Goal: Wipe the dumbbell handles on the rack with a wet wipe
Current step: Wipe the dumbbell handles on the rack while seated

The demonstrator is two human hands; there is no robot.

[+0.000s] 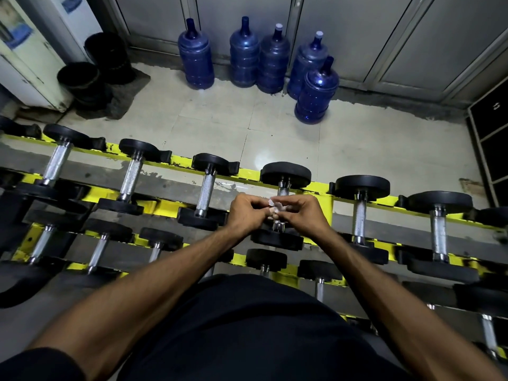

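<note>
Pale floor tiles [220, 111] fill the upper middle of the frame, and five blue water jugs [195, 55] stand along the grey panelled wall up top. Upper left, a white cabinet [27, 64] carries blue labels, but they're too blurred to read. Black tubs [79, 78] sit on a dark mat beside it. At the right edge, a black locker [492, 133] shows one small white mark that can't be made out.

Across the middle runs the yellow rack [247, 174], chipped and scuffed, loaded with black-headed dumbbells on at least two tiers. No numbers can be read on the heads.

Dead centre, both hands meet. The left hand [247, 214] and the right hand [302, 213] have their fingers curled in, pinching a small crumpled white wet wipe [275, 206] between them. The wipe sits right above the steel handle [281, 191] of the centre dumbbell [286, 175], though whether it touches the metal can't be told. A dark shirt fills the bottom of the frame.
</note>
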